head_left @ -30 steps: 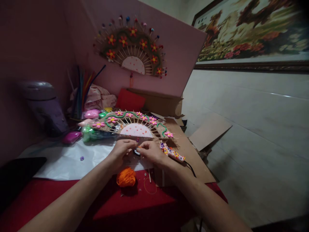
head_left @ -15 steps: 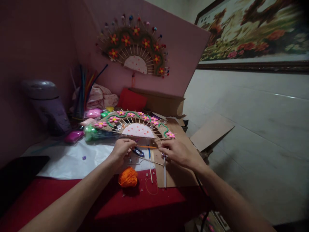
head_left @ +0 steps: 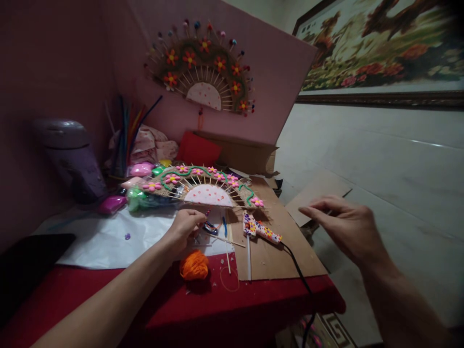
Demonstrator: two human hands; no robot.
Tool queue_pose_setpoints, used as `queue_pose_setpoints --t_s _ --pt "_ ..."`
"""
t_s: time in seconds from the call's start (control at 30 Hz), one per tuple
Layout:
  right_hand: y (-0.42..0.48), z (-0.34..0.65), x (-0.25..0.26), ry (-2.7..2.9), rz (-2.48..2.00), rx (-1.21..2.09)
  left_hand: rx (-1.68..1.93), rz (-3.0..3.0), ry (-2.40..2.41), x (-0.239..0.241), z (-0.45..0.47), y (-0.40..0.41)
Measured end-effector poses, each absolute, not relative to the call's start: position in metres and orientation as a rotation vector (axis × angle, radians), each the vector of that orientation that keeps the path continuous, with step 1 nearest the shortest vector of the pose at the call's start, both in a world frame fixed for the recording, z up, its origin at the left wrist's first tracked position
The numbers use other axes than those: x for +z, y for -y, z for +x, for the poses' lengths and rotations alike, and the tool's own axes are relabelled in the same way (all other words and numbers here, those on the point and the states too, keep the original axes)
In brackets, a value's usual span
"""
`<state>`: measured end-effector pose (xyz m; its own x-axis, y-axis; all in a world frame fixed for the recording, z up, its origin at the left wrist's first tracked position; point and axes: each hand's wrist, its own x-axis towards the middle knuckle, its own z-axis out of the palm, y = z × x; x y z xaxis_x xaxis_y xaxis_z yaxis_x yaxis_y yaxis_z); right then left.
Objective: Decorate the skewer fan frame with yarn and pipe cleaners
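Observation:
My left hand (head_left: 187, 227) is closed in a pinch above the white sheet, with a small dark pinkish tip (head_left: 207, 212) showing by its fingertips. What it grips is too small to name. Just beyond those fingers lies a dark blue looped tool (head_left: 210, 228), partly hidden. Out to the right, off the table's edge, my right hand (head_left: 340, 227) is raised with thumb and fingers pressed together; whatever is between them cannot be made out. An orange yarn ball (head_left: 195, 265) rests on the red cloth below my left hand. Behind lies a stick fan (head_left: 208, 194) with pink flowers.
A flower-patterned glue gun (head_left: 261, 229) with a black cord lies on cardboard (head_left: 290, 256). Thin sticks (head_left: 228, 258) and a blue piece (head_left: 224, 226) are near it. Bagged coloured clay (head_left: 136, 199) and a purple flask (head_left: 70, 159) stand left. Another fan (head_left: 203, 72) hangs behind.
My right hand has swung far right, away from the glue gun, which now shows fully. The orange strand between my hands is no longer visible. My left hand stays nearly in place.

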<state>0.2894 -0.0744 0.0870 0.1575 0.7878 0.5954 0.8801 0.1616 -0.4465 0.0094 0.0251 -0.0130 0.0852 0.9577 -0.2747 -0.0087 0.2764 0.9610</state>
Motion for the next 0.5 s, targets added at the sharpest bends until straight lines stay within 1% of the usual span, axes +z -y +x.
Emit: queue_pose_setpoints --t_s 0.13,0.2,0.23,0.3,0.37,0.5 --pt "0.092 0.285 0.097 1.33 -1.625 -0.123 0.935 1.027 -1.257 -0.011 0.01 -0.024" --pt "0.089 0.271 0.092 1.355 -1.59 -0.043 0.925 1.018 -1.26 -0.011 0.011 -0.023" --pt "0.084 0.261 0.086 1.447 -1.566 0.055 0.922 1.013 -1.262 -0.01 0.011 -0.023" --pt "0.067 0.236 0.066 1.67 -1.535 0.378 0.92 1.01 -1.266 -0.009 0.012 -0.022" --pt "0.042 0.21 0.039 1.744 -1.49 0.673 0.921 1.016 -1.269 -0.009 0.012 -0.022" --pt "-0.008 0.168 -0.005 1.675 -1.585 0.818 0.934 1.032 -1.249 -0.009 0.011 -0.02"
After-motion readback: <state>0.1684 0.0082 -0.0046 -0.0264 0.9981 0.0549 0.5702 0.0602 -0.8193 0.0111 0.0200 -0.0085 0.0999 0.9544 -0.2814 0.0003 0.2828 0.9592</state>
